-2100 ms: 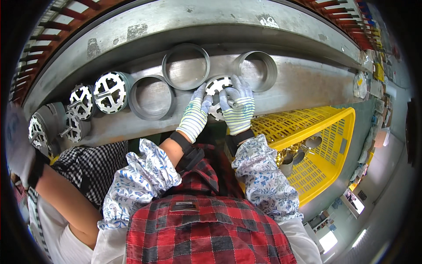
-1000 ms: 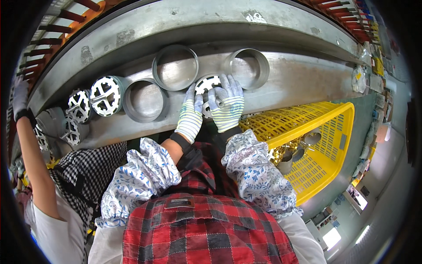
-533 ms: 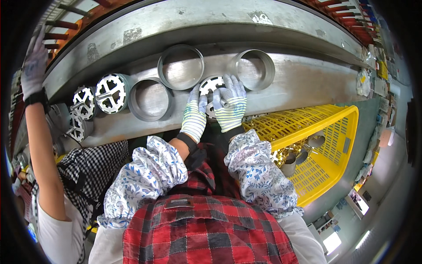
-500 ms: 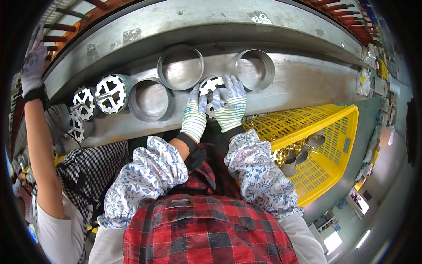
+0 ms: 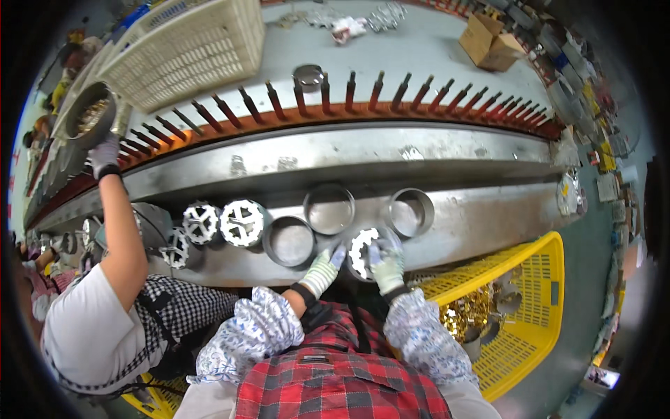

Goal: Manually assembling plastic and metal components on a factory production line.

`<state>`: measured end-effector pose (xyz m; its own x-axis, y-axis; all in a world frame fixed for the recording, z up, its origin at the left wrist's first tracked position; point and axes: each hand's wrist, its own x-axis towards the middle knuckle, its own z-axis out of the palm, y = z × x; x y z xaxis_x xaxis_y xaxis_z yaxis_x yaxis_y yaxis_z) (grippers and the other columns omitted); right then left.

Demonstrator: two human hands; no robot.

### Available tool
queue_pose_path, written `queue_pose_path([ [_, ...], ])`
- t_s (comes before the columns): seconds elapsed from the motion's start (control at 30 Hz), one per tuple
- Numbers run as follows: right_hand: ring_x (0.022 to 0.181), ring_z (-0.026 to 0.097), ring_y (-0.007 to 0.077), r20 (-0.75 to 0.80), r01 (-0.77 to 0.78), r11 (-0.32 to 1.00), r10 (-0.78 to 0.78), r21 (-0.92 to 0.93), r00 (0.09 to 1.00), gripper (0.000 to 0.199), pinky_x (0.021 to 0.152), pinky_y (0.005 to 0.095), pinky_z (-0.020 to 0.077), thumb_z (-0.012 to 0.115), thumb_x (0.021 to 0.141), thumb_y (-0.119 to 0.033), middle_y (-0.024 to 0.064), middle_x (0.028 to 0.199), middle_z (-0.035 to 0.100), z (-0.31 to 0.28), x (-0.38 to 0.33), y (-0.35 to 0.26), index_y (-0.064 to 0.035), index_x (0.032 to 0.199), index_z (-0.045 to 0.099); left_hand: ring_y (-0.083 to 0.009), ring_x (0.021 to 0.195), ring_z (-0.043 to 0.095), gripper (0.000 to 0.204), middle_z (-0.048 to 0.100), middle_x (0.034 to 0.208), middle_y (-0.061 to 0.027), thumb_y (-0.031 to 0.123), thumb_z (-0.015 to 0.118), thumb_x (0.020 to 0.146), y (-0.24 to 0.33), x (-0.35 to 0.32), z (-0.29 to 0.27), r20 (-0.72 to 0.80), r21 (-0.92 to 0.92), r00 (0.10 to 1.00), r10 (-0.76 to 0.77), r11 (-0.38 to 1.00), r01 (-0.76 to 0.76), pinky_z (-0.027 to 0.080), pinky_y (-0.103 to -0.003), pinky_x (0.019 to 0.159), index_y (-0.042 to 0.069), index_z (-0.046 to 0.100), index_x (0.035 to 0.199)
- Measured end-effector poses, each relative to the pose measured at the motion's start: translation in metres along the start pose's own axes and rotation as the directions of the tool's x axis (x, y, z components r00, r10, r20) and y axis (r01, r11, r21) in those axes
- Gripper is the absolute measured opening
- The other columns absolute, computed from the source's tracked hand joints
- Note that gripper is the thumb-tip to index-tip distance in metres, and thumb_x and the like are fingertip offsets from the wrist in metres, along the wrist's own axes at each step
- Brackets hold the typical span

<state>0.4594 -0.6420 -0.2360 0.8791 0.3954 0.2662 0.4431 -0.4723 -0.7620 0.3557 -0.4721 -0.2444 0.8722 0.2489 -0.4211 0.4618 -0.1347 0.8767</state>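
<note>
A white latticed plastic crate (image 5: 199, 56) has entered upper left; lower centre, gloved left hand (image 5: 322, 272) and right hand (image 5: 388, 270) flank a toothed white disc (image 5: 357, 253), grip unclear.

1 notched white disc (image 5: 358, 253), face up, partly hidden.

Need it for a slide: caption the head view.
Gloved left hand and right hand at a notched disc over a metal bench, yellow basket alongside.

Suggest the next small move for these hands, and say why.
Perhaps bring the left hand against the nearest toothed metal disc to steady it: the right hand is at that disc, while the left is close by its left side.
</note>
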Motion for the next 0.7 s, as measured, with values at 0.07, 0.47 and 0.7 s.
queue_pose_path([
  [0.07, 0.105, 0.059, 0.0282, 0.155, -0.403, 0.866, 0.373, 0.297, 0.915, 0.026, 0.092, 0.0404, 0.0455, 0.057, 0.092, -0.027, 0.018, 0.112, 0.064, -0.016, -0.003, -0.024, -0.002, 0.092, 0.065, -0.0169, 0.114, 0.053, 0.062, 0.057, 0.126, -0.0088, 0.042, 0.054, 0.098, 0.007, -0.017, -0.019, 0.09, -0.215, 0.994, -0.06, 0.973, 0.078, 0.042, -0.031, 0.098, 0.0, 0.04, 0.141],
  [0.47, 0.084, 0.063, 0.0325, 0.091, 0.151, 0.987, -0.156, 0.058, 0.984, 0.058, 0.077, 0.0409, 0.0513, 0.071, 0.081, -0.026, 0.0195, 0.1, 0.063, -0.048, 0.053, -0.145, -0.0035, 0.13, 0.049, -0.0217, 0.088, 0.065, 0.037, 0.068, 0.096, -0.0131, 0.028, 0.065, 0.092, 0.177, -0.106, -0.131, -0.015, -0.137, 0.928, 0.373, 0.918, -0.372, 0.049, -0.03, 0.079, -0.002, 0.06, 0.112],
  [0.7, 0.079, 0.067, 0.036, 0.69, 0.44, 0.889, -0.241, -0.126, 0.683, 0.019, 0.072, 0.0439, 0.0532, 0.061, 0.079, -0.021, 0.0187, 0.085, 0.069, 0.029, 0.065, -0.149, -0.0058, 0.082, 0.073, -0.034, 0.064, 0.057, 0.028, 0.057, 0.072, -0.014, 0.013, 0.067, 0.081, 0.2, -0.128, -0.153, 0.172, 0.66, 0.756, 0.632, 0.496, -0.564, 0.045, -0.044, 0.057, 0.001, 0.059, 0.105],
])
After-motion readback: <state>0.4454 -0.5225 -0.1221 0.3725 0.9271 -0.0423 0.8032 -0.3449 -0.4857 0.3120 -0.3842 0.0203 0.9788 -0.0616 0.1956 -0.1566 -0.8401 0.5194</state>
